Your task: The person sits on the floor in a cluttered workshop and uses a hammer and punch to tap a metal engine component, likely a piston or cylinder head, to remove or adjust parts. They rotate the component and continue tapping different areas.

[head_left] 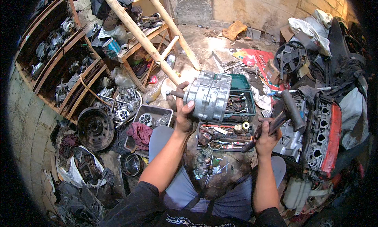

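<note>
My left hand (184, 111) is wrapped round the near left side of a ribbed, silvery metal cylinder (208, 95), which looks like a compressor body and is held up in front of me. A short dark rod (174, 94) sticks out to the left by my fingers; whether it belongs to the cylinder or is gripped with it I cannot tell. My right hand (268, 134) is closed round the dark handle of a hammer (293, 111). The hammer's heavy head is raised to the upper right of the hand, apart from the cylinder.
Below the cylinder lie a tray of small tools (224, 136) and a green toolbox (245, 103). An engine cylinder head (323, 132) stands at the right. On the left are a grey bin (167, 110), a dark wheel (95, 128) and shelves of parts (59, 54). A wooden ladder (130, 24) leans behind.
</note>
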The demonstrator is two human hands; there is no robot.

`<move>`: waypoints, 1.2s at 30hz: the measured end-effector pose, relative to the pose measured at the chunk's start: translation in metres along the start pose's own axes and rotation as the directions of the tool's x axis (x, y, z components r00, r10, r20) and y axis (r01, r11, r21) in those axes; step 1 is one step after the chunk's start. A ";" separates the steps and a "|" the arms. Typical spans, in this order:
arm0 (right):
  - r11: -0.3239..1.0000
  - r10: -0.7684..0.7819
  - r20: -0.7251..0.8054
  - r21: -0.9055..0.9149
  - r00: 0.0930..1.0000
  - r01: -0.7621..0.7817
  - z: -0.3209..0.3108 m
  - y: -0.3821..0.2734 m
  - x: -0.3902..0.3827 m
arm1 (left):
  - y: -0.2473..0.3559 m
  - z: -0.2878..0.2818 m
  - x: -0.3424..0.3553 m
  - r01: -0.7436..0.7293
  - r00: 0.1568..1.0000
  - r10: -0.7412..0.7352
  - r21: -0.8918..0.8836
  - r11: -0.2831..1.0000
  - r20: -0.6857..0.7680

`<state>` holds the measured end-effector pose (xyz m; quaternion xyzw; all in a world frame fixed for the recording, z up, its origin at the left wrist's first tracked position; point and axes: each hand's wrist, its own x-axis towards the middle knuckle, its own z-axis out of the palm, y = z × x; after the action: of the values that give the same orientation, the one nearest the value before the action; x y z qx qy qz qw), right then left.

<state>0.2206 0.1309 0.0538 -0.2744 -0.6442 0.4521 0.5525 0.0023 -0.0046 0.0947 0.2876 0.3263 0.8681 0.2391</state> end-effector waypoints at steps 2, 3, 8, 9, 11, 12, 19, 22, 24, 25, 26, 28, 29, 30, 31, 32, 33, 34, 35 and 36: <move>1.000 0.001 -0.002 0.001 1.000 -0.001 0.000 -0.001 0.000 | 0.002 -0.001 0.000 -0.023 1.000 0.022 0.060 0.998 0.013; 0.997 -0.069 -0.003 -0.030 0.998 0.069 0.001 0.002 0.002 | 0.003 -0.001 0.000 -0.033 0.999 0.031 0.089 0.995 0.021; 0.992 -0.117 -0.003 -0.046 0.993 0.116 -0.001 0.011 0.004 | 0.007 -0.001 -0.002 -0.210 0.977 0.187 0.281 0.937 0.106; 1.000 -0.025 -0.003 -0.001 1.000 0.025 -0.001 0.008 0.000 | 0.008 0.000 -0.003 -0.212 0.976 0.187 0.288 0.934 0.110; 0.999 0.033 0.009 0.030 0.999 -0.033 -0.002 0.012 -0.002 | 0.008 0.001 -0.005 -0.215 0.975 0.187 0.303 0.928 0.118; 1.000 -0.002 0.018 0.015 1.000 0.002 0.000 0.017 0.000 | 0.007 -0.001 -0.004 -0.286 0.956 0.233 0.388 0.876 0.179; 0.959 0.134 0.282 0.204 0.950 -0.195 0.022 -0.016 -0.010 | -0.008 0.006 -0.012 -0.528 0.849 0.342 0.623 0.577 0.402; 0.914 0.219 0.286 0.274 0.933 -0.299 0.031 -0.024 -0.014 | -0.011 0.011 -0.016 -0.567 0.823 0.330 0.647 0.509 0.462; 0.903 0.270 0.257 0.266 0.928 -0.337 0.036 -0.021 -0.010 | -0.006 0.016 -0.013 -0.688 0.723 0.396 0.643 0.337 0.566; 0.876 0.322 0.266 0.280 0.909 -0.392 0.037 -0.020 -0.010 | -0.011 0.014 -0.015 -0.677 0.736 0.392 0.622 0.394 0.553; 0.846 0.372 0.274 0.293 0.887 -0.445 0.038 -0.019 -0.009 | -0.017 0.012 -0.017 -0.663 0.749 0.387 0.598 0.451 0.538; 0.767 0.457 0.327 0.325 0.827 -0.553 0.038 -0.019 -0.009 | -0.024 0.008 -0.018 -0.645 0.758 0.370 0.535 0.545 0.537; 0.728 0.488 0.334 0.353 0.806 -0.587 0.039 -0.019 -0.009 | -0.025 0.007 -0.019 -0.640 0.755 0.360 0.497 0.586 0.548; 0.689 0.518 0.337 0.380 0.786 -0.617 0.039 -0.019 -0.009 | -0.026 0.010 -0.016 -0.697 0.706 0.403 0.472 0.540 0.582; 0.648 0.546 0.341 0.406 0.765 -0.644 0.039 -0.019 -0.009 | -0.027 0.009 -0.013 -0.721 0.679 0.413 0.447 0.529 0.607; 0.641 0.546 0.347 0.413 0.762 -0.647 0.038 -0.016 -0.009 | -0.029 0.008 -0.010 -0.745 0.650 0.422 0.421 0.518 0.631; 0.633 0.545 0.353 0.421 0.760 -0.650 0.037 -0.013 -0.009 | -0.031 0.007 -0.009 -0.767 0.620 0.431 0.393 0.506 0.655; 0.626 0.545 0.358 0.428 0.758 -0.652 0.036 -0.012 -0.009 | -0.032 0.008 -0.009 -0.779 0.609 0.457 0.381 0.499 0.648; 0.638 0.535 0.363 0.418 0.763 -0.647 0.035 -0.012 -0.009 | -0.032 0.008 -0.009 -0.785 0.599 0.455 0.371 0.495 0.660; 0.650 0.525 0.367 0.409 0.767 -0.641 0.034 -0.012 -0.009 | -0.029 0.009 -0.008 -0.792 0.587 0.451 0.361 0.492 0.673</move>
<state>0.1923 0.1085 0.0611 -0.2600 -0.4321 0.7871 0.3551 0.0205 0.0142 0.0770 0.6614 0.3907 0.6241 -0.1428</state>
